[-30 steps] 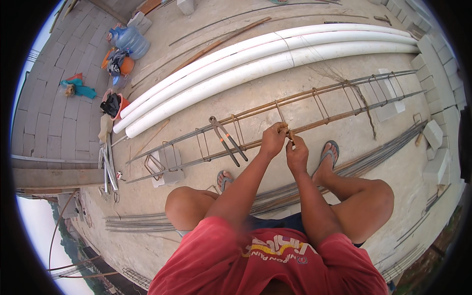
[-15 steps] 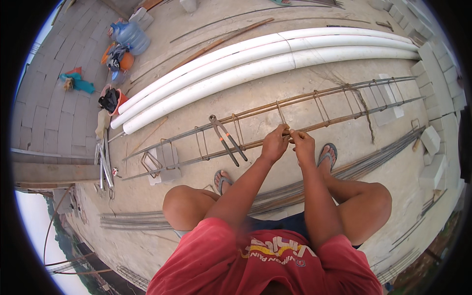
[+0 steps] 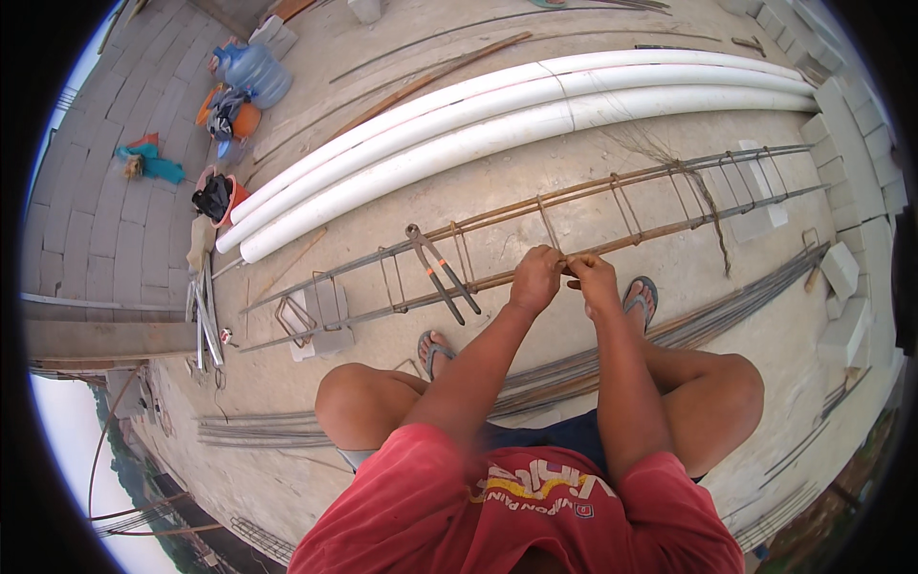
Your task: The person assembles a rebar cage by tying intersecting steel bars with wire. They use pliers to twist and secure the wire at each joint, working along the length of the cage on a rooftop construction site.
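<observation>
A long rebar cage (image 3: 497,279), made of rusty and grey bars with square stirrups, stretches from left to right in front of me. Both of my hands meet at its near bar, close to the foot of a stirrup (image 3: 546,220). My left hand (image 3: 537,279) is closed, its fingertips pinched at the bar. Just to its right, my right hand (image 3: 595,279) pinches at the same spot with bent fingers. Whatever lies between the fingertips is too small to make out. Left of my hands, pincers (image 3: 439,272) with black and orange handles rest across the cage.
Beyond the cage lie several white pipes (image 3: 402,158). A bundle of loose rebar (image 3: 688,330) runs near my feet. White blocks (image 3: 304,325) support the cage ends. Grey block walls (image 3: 96,191) stand left and right. Buckets (image 3: 222,194) and a blue water jug (image 3: 263,75) stand far left.
Both hands stay at the same joint of the cage. My right hand has shifted slightly right, and the fingers of both hands have changed their bend a little. The pincers have not moved.
</observation>
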{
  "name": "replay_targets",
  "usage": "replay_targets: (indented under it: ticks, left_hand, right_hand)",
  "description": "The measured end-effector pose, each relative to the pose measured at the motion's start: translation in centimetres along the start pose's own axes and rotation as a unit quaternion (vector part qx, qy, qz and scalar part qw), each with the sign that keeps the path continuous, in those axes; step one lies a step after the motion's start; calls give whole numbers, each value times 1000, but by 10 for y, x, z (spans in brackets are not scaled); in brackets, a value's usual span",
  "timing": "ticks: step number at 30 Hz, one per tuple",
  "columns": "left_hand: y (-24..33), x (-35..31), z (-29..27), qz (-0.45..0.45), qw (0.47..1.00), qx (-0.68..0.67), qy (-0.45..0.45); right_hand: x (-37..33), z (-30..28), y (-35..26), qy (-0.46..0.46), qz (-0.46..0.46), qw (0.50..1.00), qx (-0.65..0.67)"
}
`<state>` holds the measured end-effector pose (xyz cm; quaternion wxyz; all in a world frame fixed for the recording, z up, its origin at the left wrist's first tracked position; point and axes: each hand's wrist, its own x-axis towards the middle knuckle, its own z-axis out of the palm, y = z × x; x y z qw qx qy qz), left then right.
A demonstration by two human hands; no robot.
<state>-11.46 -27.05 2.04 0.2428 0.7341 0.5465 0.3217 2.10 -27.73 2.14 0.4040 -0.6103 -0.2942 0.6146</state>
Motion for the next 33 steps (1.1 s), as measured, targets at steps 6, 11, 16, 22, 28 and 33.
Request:
replay_targets:
  ticks: [6, 11, 16, 22, 28, 33]
  left_hand:
    - [-11, 21, -11, -1, 992, 14, -122]
    - [-10, 46, -19, -19, 967, 80, -241]
    - [12, 71, -22, 47, 916, 225, -328]
    - [23, 86, -18, 74, 880, 283, -374]
    - [50, 81, -11, 81, 869, 332, -358]
    - [35, 62, -42, -46, 963, 175, -198]
  right_hand:
    - [9, -8, 11, -31, 11, 998, 45]
    - [11, -9, 28, -28, -76, 997, 13]
    - [-2, -3, 21, 18, -100, 993, -61]
    - [-11, 4, 29, 35, -208, 974, -86]
    - [-29, 19, 39, 70, -306, 927, -207]
    - [-53, 33, 25, 80, -248, 918, -300]
